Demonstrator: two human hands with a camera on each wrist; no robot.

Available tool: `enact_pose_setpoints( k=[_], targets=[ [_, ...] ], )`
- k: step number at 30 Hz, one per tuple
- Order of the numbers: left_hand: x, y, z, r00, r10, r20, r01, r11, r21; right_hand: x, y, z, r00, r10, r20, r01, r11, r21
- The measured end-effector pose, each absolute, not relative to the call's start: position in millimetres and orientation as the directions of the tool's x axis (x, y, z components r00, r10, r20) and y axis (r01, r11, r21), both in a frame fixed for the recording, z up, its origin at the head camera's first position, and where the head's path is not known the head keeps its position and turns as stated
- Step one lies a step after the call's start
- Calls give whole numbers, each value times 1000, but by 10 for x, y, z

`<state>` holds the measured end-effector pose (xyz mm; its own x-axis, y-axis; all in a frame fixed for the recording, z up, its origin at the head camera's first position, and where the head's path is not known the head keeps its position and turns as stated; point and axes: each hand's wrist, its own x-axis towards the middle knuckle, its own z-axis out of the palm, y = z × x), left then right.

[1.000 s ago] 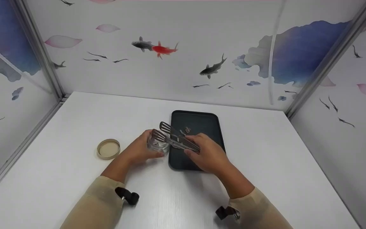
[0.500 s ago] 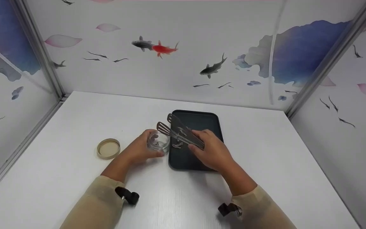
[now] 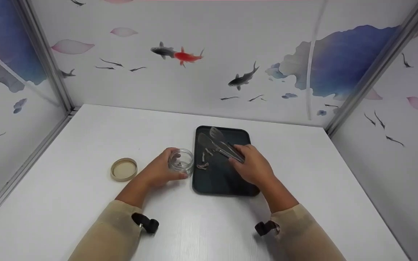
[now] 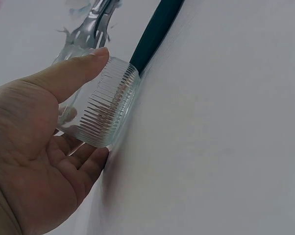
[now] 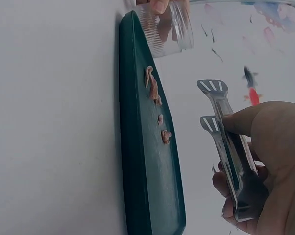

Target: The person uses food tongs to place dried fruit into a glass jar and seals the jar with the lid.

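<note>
My left hand [image 3: 160, 168] holds an open clear glass jar [image 3: 186, 167] beside the tray's left edge, thumb and fingers curled round its ribbed side in the left wrist view. A small dark bit shows through the jar's mouth. Metal tongs [image 5: 233, 152] with slotted tips are gripped in my right hand [image 3: 254, 165], their arms spread apart and nothing between the tips. They hang above the dark green tray [image 3: 227, 183]. On that tray lie several small brownish, curled strips [image 5: 154, 90], grouped toward its left side in the head view.
A round beige lid [image 3: 123, 169] lies on the white table [image 3: 194, 224], left of my left hand. Printed wall panels [image 3: 209, 87] enclose the table at the back and both sides.
My right hand has carried the tongs from over the jar's mouth away to the right, above the tray. The strips on the tray are now more exposed. My left hand and the jar stay put.
</note>
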<state>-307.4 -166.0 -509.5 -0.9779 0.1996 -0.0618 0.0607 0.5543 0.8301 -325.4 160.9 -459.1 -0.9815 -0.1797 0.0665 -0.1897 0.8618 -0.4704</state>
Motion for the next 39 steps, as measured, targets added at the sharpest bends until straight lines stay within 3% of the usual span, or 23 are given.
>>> enact_pose_setpoints(
  k=[39],
  targets=[
    [-3076,-1661,-5094,-977,202,-65,59,554,830,-3468,1816,-4838,-987,-161,-13,-135,869,-475]
  ],
)
